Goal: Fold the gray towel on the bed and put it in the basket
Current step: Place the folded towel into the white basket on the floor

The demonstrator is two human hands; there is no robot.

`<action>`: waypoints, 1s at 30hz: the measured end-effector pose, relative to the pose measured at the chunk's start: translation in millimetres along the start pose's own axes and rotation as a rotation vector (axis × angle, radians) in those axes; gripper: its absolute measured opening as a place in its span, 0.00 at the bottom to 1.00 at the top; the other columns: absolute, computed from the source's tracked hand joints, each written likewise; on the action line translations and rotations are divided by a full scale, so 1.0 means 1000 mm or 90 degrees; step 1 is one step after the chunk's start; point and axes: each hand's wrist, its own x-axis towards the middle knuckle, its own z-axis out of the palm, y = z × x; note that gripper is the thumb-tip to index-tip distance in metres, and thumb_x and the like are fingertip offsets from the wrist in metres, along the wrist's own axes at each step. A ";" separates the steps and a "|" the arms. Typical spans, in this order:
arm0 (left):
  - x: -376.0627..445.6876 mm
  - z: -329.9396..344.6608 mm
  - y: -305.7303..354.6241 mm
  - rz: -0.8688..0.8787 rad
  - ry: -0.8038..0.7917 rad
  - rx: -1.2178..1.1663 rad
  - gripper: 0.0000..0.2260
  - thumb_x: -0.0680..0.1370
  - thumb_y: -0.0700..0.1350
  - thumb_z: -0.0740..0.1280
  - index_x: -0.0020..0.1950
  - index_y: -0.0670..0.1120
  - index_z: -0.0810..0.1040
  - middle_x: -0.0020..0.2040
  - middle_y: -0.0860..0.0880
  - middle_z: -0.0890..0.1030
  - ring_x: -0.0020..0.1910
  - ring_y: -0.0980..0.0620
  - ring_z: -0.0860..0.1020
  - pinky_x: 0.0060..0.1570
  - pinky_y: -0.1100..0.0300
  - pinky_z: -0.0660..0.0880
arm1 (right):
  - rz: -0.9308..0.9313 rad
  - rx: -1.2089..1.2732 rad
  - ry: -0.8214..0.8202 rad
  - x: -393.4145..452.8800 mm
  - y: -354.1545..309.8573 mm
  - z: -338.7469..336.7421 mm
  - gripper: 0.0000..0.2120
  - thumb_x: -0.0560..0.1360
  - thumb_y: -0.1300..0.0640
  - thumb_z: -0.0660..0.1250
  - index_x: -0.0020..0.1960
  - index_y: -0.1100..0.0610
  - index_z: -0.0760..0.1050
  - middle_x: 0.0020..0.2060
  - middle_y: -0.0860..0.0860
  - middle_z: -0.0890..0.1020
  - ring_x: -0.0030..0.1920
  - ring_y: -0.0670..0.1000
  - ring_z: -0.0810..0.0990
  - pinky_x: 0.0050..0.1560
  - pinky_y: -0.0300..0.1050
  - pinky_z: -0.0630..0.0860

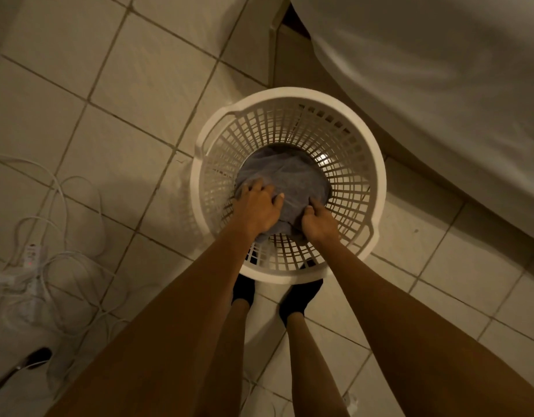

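The gray towel (290, 179) lies bunched and folded low inside the round white lattice basket (377, 176), which stands on the tiled floor. Both of my arms reach down into the basket. My left hand (258, 206) grips the towel's near left edge, thumb on top of the cloth. My right hand (318, 222) clutches the towel's near right edge. The towel's near part is hidden under my hands.
The bed with a white sheet (440, 85) fills the upper right, close beside the basket. A power strip (32, 255) and tangled white cables (70, 266) lie on the floor at the left. My feet in black socks (299, 296) stand just in front of the basket.
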 end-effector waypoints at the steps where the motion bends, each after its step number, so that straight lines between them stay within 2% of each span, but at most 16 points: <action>1: -0.004 0.001 -0.001 -0.007 -0.001 -0.010 0.21 0.81 0.54 0.53 0.71 0.46 0.67 0.76 0.40 0.59 0.74 0.37 0.59 0.72 0.41 0.59 | 0.026 0.021 -0.007 0.000 0.000 0.003 0.21 0.81 0.51 0.51 0.74 0.49 0.60 0.70 0.59 0.67 0.68 0.59 0.68 0.68 0.55 0.66; 4: -0.016 0.005 -0.002 -0.093 0.016 -0.128 0.22 0.81 0.56 0.54 0.73 0.48 0.63 0.76 0.38 0.56 0.74 0.37 0.58 0.73 0.43 0.58 | 0.124 0.147 -0.053 -0.006 -0.006 0.015 0.23 0.80 0.45 0.50 0.74 0.46 0.58 0.73 0.58 0.63 0.69 0.60 0.66 0.68 0.59 0.66; 7: -0.019 0.004 0.001 -0.209 0.011 -0.263 0.25 0.80 0.58 0.54 0.76 0.52 0.56 0.76 0.40 0.56 0.74 0.38 0.59 0.71 0.43 0.59 | 0.218 0.294 -0.094 -0.011 -0.007 0.024 0.26 0.77 0.39 0.51 0.73 0.47 0.60 0.68 0.56 0.70 0.64 0.60 0.72 0.63 0.58 0.72; 9: -0.017 0.001 0.004 -0.223 0.007 -0.318 0.25 0.80 0.57 0.54 0.76 0.52 0.56 0.76 0.41 0.58 0.73 0.39 0.61 0.70 0.44 0.61 | 0.230 0.372 -0.120 -0.016 -0.009 0.026 0.25 0.78 0.41 0.52 0.72 0.49 0.62 0.65 0.56 0.73 0.61 0.58 0.74 0.61 0.58 0.74; 11: -0.016 -0.004 0.010 -0.212 0.036 -0.367 0.24 0.80 0.55 0.55 0.76 0.52 0.59 0.75 0.43 0.62 0.72 0.40 0.64 0.69 0.46 0.63 | 0.186 0.378 -0.123 -0.015 -0.010 0.024 0.26 0.76 0.42 0.53 0.71 0.51 0.65 0.65 0.57 0.74 0.62 0.57 0.75 0.62 0.58 0.73; 13: -0.020 -0.004 0.013 -0.217 0.051 -0.430 0.23 0.80 0.54 0.55 0.75 0.52 0.61 0.74 0.43 0.66 0.69 0.42 0.67 0.65 0.50 0.66 | 0.155 0.354 -0.107 -0.011 -0.015 0.015 0.26 0.74 0.41 0.55 0.69 0.51 0.68 0.65 0.56 0.75 0.62 0.57 0.75 0.63 0.57 0.72; 16: -0.032 0.001 0.013 -0.234 0.031 -0.535 0.23 0.80 0.56 0.54 0.75 0.53 0.61 0.74 0.45 0.66 0.69 0.43 0.67 0.61 0.57 0.64 | 0.101 0.263 -0.087 -0.005 -0.023 -0.002 0.22 0.77 0.44 0.57 0.69 0.45 0.68 0.67 0.55 0.72 0.64 0.57 0.73 0.65 0.57 0.70; 18: -0.033 0.008 0.009 -0.273 0.005 -0.654 0.25 0.77 0.58 0.55 0.74 0.54 0.62 0.74 0.46 0.65 0.68 0.43 0.68 0.67 0.48 0.67 | 0.048 0.209 -0.095 -0.003 -0.025 -0.006 0.20 0.78 0.45 0.57 0.69 0.42 0.67 0.71 0.54 0.68 0.67 0.57 0.70 0.66 0.58 0.69; 19: -0.032 0.012 0.007 -0.306 -0.007 -0.716 0.25 0.77 0.58 0.55 0.73 0.54 0.63 0.73 0.46 0.67 0.67 0.42 0.70 0.63 0.44 0.72 | 0.030 0.186 -0.096 -0.004 -0.028 -0.007 0.20 0.78 0.45 0.57 0.69 0.42 0.67 0.72 0.54 0.66 0.68 0.57 0.69 0.67 0.57 0.68; 20: -0.032 0.014 0.007 -0.340 -0.021 -0.776 0.24 0.77 0.57 0.56 0.72 0.53 0.64 0.71 0.46 0.68 0.66 0.42 0.71 0.57 0.44 0.76 | 0.018 0.165 -0.092 -0.005 -0.030 -0.006 0.20 0.78 0.45 0.57 0.69 0.41 0.67 0.72 0.54 0.66 0.69 0.57 0.68 0.68 0.57 0.66; 22: -0.033 0.019 0.008 -0.366 -0.063 -0.849 0.22 0.79 0.56 0.55 0.73 0.52 0.64 0.70 0.44 0.69 0.64 0.41 0.73 0.44 0.52 0.78 | -0.018 0.122 -0.074 -0.006 -0.039 -0.006 0.19 0.78 0.45 0.57 0.69 0.41 0.68 0.73 0.53 0.65 0.70 0.57 0.65 0.71 0.54 0.63; 23: -0.036 0.019 0.010 -0.361 -0.074 -0.874 0.22 0.80 0.56 0.53 0.73 0.51 0.63 0.70 0.43 0.70 0.63 0.41 0.74 0.43 0.54 0.77 | -0.043 0.096 -0.067 -0.006 -0.043 -0.008 0.19 0.78 0.46 0.57 0.69 0.42 0.69 0.73 0.53 0.65 0.71 0.56 0.64 0.72 0.52 0.61; 26: -0.043 0.024 0.011 -0.365 -0.070 -0.854 0.22 0.81 0.55 0.50 0.71 0.48 0.67 0.66 0.46 0.75 0.61 0.45 0.75 0.53 0.52 0.75 | -0.111 -0.001 -0.060 -0.011 -0.045 -0.008 0.19 0.79 0.49 0.57 0.70 0.45 0.68 0.72 0.51 0.67 0.72 0.55 0.63 0.71 0.46 0.58; 27: -0.041 0.030 0.005 -0.381 -0.065 -0.842 0.24 0.79 0.58 0.50 0.69 0.48 0.69 0.65 0.47 0.76 0.61 0.47 0.75 0.56 0.52 0.74 | -0.121 -0.030 -0.067 -0.015 -0.042 -0.006 0.19 0.79 0.50 0.57 0.70 0.46 0.68 0.72 0.52 0.67 0.72 0.55 0.63 0.71 0.45 0.58; 29: -0.037 0.039 -0.011 -0.427 -0.037 -0.752 0.31 0.73 0.64 0.52 0.68 0.49 0.72 0.66 0.45 0.75 0.61 0.44 0.75 0.63 0.47 0.72 | -0.121 -0.076 -0.091 -0.019 -0.030 0.000 0.20 0.80 0.51 0.56 0.72 0.47 0.65 0.73 0.54 0.65 0.73 0.57 0.61 0.71 0.47 0.57; 30: -0.038 0.036 -0.013 -0.434 -0.014 -0.675 0.30 0.74 0.63 0.52 0.68 0.49 0.72 0.68 0.44 0.74 0.62 0.43 0.75 0.66 0.46 0.70 | -0.124 -0.097 -0.103 -0.022 -0.023 0.004 0.21 0.80 0.51 0.56 0.73 0.47 0.63 0.74 0.54 0.63 0.73 0.58 0.61 0.72 0.48 0.57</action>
